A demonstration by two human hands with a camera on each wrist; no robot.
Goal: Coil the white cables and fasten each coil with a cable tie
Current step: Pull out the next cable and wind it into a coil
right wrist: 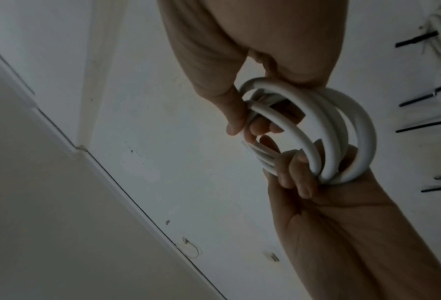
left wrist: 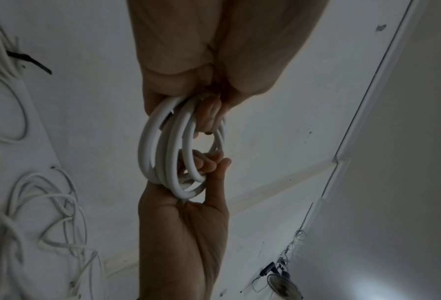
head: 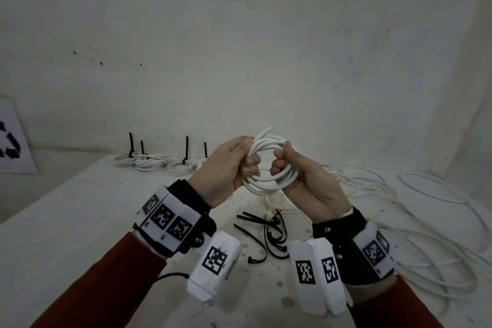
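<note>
A white cable coil (head: 269,165) of several loops is held up above the table between both hands. My left hand (head: 234,165) grips its left side with the fingers curled through the loop. My right hand (head: 291,168) grips its right side the same way. One loose cable end sticks up at the coil's top. In the left wrist view the coil (left wrist: 173,154) hangs between the left hand (left wrist: 188,85) above and the right hand (left wrist: 201,172) below. The right wrist view shows the coil (right wrist: 324,130) gripped by the right hand (right wrist: 252,113) and the left hand (right wrist: 296,174).
Several loose black cable ties (head: 269,231) lie on the white table (head: 80,221) under my hands. Tied coils (head: 157,162) with black ties upright stand at the back by the wall. A tangle of uncoiled white cable (head: 415,221) spreads across the right side.
</note>
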